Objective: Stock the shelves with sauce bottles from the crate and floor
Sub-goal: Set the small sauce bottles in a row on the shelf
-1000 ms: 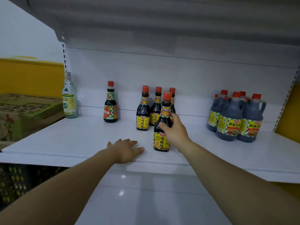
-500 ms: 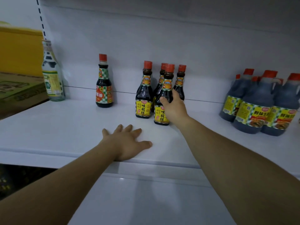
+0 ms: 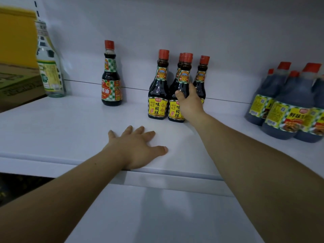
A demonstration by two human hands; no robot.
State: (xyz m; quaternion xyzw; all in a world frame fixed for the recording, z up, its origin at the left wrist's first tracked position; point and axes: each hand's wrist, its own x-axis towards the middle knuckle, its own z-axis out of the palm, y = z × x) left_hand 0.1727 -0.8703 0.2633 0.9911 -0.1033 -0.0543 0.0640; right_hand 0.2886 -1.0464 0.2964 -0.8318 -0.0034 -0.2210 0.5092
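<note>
A person's right hand (image 3: 190, 102) curls round the shoulder of a sauce bottle (image 3: 184, 78), thumb on the near side, the fingers wrapped behind the glass and mostly out of sight. The bottle stands upright on the white shelf (image 3: 70, 128), just beside its twin (image 3: 158, 95) on the left and in front of two rear bottles (image 3: 202, 76) that it partly hides. The left hand (image 3: 138, 149) lies flat, fingers spread, near the shelf's front edge, holding nothing. A second earlier the bottle stood well forward; half a second ago it had already reached the row, and the left hand has not shifted. At right, jugs (image 3: 289, 109) are blurred and cut by the frame.
</note>
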